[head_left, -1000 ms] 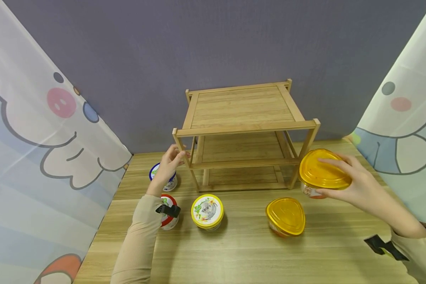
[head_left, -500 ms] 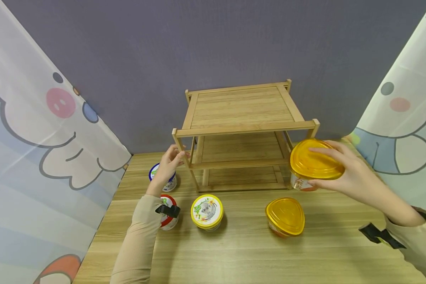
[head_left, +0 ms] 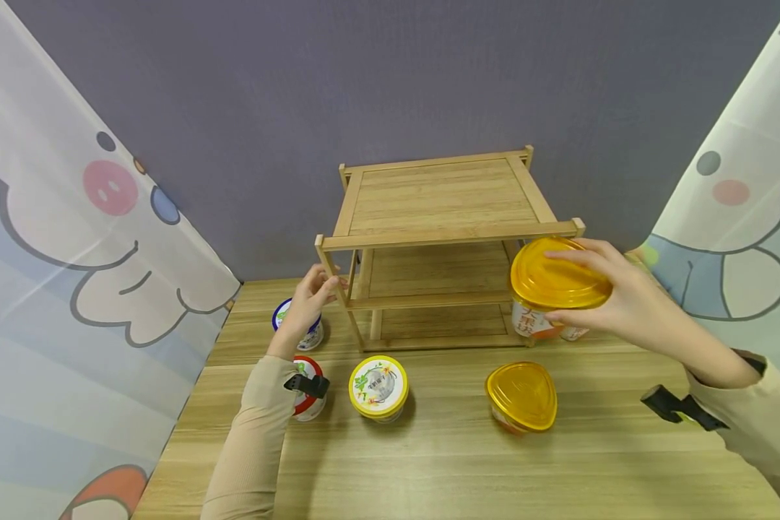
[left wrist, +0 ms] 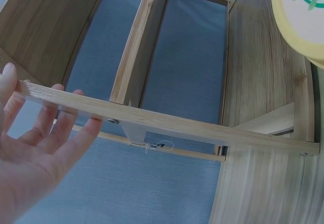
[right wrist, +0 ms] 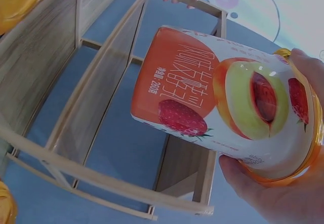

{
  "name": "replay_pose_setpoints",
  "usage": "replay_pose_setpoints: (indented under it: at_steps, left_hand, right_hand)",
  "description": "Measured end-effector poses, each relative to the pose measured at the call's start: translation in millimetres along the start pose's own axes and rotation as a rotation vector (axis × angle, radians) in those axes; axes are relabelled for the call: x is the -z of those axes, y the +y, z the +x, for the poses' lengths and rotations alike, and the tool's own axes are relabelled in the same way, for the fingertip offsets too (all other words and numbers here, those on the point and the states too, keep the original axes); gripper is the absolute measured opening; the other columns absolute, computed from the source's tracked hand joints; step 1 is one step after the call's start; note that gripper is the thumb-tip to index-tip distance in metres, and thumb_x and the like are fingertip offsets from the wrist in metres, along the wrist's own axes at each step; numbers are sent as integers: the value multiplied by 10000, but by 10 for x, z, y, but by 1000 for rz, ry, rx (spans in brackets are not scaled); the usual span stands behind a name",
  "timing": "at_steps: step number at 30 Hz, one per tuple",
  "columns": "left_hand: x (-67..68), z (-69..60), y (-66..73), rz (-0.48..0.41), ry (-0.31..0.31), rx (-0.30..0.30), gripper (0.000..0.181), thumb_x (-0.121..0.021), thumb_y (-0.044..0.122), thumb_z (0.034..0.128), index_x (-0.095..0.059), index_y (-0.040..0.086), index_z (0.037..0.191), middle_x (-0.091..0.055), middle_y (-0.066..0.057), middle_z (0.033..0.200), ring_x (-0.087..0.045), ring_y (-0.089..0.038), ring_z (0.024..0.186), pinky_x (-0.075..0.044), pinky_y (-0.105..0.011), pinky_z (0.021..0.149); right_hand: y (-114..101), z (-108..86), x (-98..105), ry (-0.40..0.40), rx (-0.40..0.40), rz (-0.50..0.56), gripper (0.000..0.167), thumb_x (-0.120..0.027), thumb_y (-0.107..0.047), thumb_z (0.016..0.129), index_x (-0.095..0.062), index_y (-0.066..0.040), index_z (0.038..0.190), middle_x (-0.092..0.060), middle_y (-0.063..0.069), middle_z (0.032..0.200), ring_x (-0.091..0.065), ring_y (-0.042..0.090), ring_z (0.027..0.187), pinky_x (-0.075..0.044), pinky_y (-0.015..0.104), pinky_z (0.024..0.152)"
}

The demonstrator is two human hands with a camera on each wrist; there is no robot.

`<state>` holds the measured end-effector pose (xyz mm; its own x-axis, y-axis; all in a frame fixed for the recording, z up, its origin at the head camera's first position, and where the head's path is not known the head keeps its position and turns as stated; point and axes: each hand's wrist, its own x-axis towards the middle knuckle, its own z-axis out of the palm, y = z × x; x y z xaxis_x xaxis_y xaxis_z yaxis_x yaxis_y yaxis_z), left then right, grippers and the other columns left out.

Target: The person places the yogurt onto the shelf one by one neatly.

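My right hand [head_left: 627,300] holds a yogurt cup [head_left: 552,278] by its amber lid, thumb on one side and fingers on the other. The cup is in the air before the right front of a wooden shelf rack [head_left: 448,198]. In the right wrist view the cup's printed wall [right wrist: 243,95] shows peach and strawberry. My left hand [head_left: 310,292] grips the rack's front left post [left wrist: 177,120], thumb on one side, fingers behind. A second amber-lidded cup [head_left: 523,397] stands on the table. Yellow-lidded [head_left: 378,388], red-lidded [head_left: 308,404] and blue-lidded tubs [head_left: 313,336] stand to the left.
Part of another cup [head_left: 573,333] shows beneath the right hand, beside the rack. The rack has a top board, a middle shelf [head_left: 448,271] and a bottom shelf [head_left: 442,323]. A grey wall [head_left: 390,79] stands behind, with patterned curtains [head_left: 741,217] at both sides.
My right hand has carried the yogurt cup left and upward, to the rack's right front corner. Another cup behind it has come into view. The left hand stays on the post.
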<state>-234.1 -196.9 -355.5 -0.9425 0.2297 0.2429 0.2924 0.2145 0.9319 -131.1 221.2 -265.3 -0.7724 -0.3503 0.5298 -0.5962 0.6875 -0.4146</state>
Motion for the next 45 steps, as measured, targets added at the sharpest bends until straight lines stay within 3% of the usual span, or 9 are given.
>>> replay_pose_setpoints:
  at_steps: [3, 6, 9, 13, 16, 25, 36, 39, 45]
  left_hand:
    - [-3, -1, 3, -7, -3, -5, 350, -445, 241, 931, -414, 12, 1195, -516, -246, 1041, -446, -463, 1055, -413, -476, 880]
    - [-2, -3, 4, -3, -3, -3, 350, -442, 245, 931, -415, 18, 1196, -511, -249, 1048, -455, -447, 1055, -410, -478, 883]
    - [-2, -5, 0, 10, 0, 1, 347, -443, 260, 929, -419, 35, 1192, -543, -178, 1028, -465, -431, 1057, -411, -478, 882]
    - [-1, -6, -8, 3, 0, -1, 342, -448, 264, 926, -423, 42, 1185, -556, -125, 1010, -469, -429, 1057, -408, -479, 885]
    - [0, -8, -3, -16, -2, 1, 338, -452, 251, 926, -419, 28, 1178, -539, -177, 1028, -475, -420, 1057, -405, -478, 889]
    - [5, -16, 2, -15, -14, 24, 330, -443, 246, 931, -399, 28, 1174, -534, -122, 1033, -463, -399, 1084, -395, -464, 908]
    - [0, -15, 15, -2, -3, 18, 347, -445, 254, 929, -401, 21, 1182, -550, -109, 1031, -550, -93, 946, -415, -438, 893]
    - [-1, -14, 10, 2, -3, 13, 340, -447, 263, 927, -408, 38, 1179, -554, -92, 1024, -552, -132, 966, -417, -435, 890]
    - [3, -26, 26, -2, 2, 23, 338, -435, 229, 935, -387, 1, 1180, -506, -246, 1085, -500, -346, 1052, -405, -460, 895]
  right_hand:
    - [-35, 65, 15, -11, -30, 15, 698, -841, -149, 552, -547, -130, 1185, -440, 101, 1217, -478, 146, 978, -379, 105, 732]
    - [-92, 140, 34, -25, -81, 55, 679, -835, -156, 567, -547, -140, 1181, -434, 110, 1236, -408, 332, 1154, -424, 347, 871]
    - [-158, 214, 45, -36, -110, 72, 665, -829, -164, 581, -544, -140, 1181, -427, 112, 1245, -319, 369, 1224, -373, 528, 858]
    - [-252, 302, 53, -54, -152, 66, 677, -817, -211, 609, -516, -164, 1213, -394, 106, 1265, -421, 345, 1094, -387, 480, 804]
    - [-312, 367, 56, -68, -184, 93, 672, -804, -236, 631, -501, -177, 1228, -372, 106, 1282, -423, 342, 1081, -368, 506, 807]
    - [-445, 590, 54, -56, -143, 139, 636, -783, -225, 664, -501, -146, 1229, -416, 89, 1224, -437, 256, 1014, -374, 446, 806]
    - [-657, 879, 74, -63, -112, 153, 635, -756, -319, 686, -491, -183, 1247, -422, 72, 1203, -405, 222, 1004, -346, 421, 805]
    - [-703, 953, 67, -72, -120, 163, 640, -750, -349, 686, -487, -201, 1251, -415, 66, 1218, -396, 218, 1018, -341, 428, 817]
    - [-777, 1141, 12, -100, -111, 179, 674, -740, -389, 684, -471, -181, 1266, -402, 60, 1248, -400, 202, 1042, -359, 409, 839]
